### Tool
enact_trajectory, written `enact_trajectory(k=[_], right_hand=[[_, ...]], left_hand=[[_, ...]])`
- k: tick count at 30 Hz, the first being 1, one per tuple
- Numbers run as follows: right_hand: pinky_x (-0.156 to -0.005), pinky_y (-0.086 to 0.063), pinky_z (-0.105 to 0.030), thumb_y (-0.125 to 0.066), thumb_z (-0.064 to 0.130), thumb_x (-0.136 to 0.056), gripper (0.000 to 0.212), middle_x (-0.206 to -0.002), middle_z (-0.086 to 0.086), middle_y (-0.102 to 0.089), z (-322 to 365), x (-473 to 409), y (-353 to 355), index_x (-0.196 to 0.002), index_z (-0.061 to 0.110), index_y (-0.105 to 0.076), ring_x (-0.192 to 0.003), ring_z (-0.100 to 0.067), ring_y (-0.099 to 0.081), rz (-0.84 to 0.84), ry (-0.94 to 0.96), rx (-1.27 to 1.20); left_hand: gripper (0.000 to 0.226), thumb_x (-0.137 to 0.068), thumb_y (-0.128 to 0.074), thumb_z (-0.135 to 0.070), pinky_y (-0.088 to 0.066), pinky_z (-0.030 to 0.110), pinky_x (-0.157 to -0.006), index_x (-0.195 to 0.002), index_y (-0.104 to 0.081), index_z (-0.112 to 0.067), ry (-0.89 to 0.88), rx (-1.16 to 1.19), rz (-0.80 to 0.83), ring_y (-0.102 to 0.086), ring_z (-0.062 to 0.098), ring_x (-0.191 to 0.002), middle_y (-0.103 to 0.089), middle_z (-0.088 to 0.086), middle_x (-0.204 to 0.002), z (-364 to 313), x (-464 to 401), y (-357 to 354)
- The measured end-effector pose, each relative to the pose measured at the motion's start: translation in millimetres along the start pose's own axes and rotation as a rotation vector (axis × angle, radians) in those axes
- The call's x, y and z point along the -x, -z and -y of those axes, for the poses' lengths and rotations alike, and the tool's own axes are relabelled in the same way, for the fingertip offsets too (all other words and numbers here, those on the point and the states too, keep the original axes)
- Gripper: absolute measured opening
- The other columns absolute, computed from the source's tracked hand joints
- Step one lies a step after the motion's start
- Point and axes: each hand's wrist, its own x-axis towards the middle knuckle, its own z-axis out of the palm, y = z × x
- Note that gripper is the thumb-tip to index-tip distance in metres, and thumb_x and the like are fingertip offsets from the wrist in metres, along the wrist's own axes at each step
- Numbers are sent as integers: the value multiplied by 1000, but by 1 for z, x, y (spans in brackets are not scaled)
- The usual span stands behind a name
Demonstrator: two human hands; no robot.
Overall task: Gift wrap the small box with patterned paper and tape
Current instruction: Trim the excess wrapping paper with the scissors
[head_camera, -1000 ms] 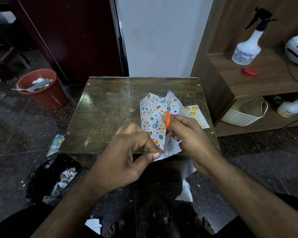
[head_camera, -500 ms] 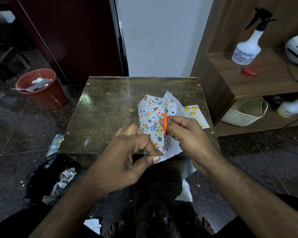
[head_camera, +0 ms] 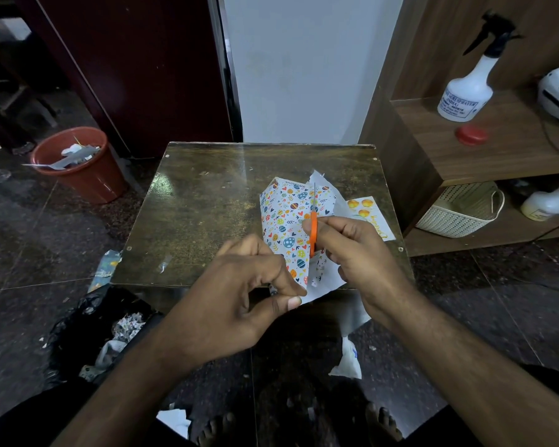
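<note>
White patterned paper (head_camera: 284,221) printed with coloured eggs and hearts stands folded up over the near right part of the small table (head_camera: 207,204). The box itself is hidden under it. My left hand (head_camera: 236,295) pinches the paper's near lower edge between thumb and fingers. My right hand (head_camera: 352,250) grips orange-handled scissors (head_camera: 312,232), blades pointing away from me along the paper's fold. A sticker sheet (head_camera: 368,214) with yellow shapes lies flat just right of the paper.
A red bin (head_camera: 78,169) with scraps stands on the floor at left. A black bag (head_camera: 88,333) with paper waste sits by my left arm. A wooden shelf (head_camera: 497,150) at right holds a spray bottle (head_camera: 465,91), red cap and basket (head_camera: 459,211). Paper scraps lie on the floor.
The scissors have moved a little further away from me along the paper, and the paper has tilted slightly left. My left hand has kept its pinch on the near edge.
</note>
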Motion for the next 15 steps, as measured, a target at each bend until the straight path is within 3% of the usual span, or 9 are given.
enact_trajectory(k=[10,15], right_hand=[[-48,-38,-5,-65,22,-100,20,-65,13,-69,-2,-3,1,-90,10,-78,-55,5,-60,3,9,21],[-46,-38,-6,-65,21,-100,29,-59,12,-64,0,-2,2,-89,-4,-74,-48,5,-54,3,11,7]], left_hand=[[9,-83,-80,-33,-35,26,-96,-81,-72,-31,10,8,15,-62,11,-96,-69,-12,-89,-1,1,1],[9,-83,-80,-32,-37,32,-97,-81,-72,-31,14,2,26,-61,14,-96,-68,-10,-88,0,1,0]])
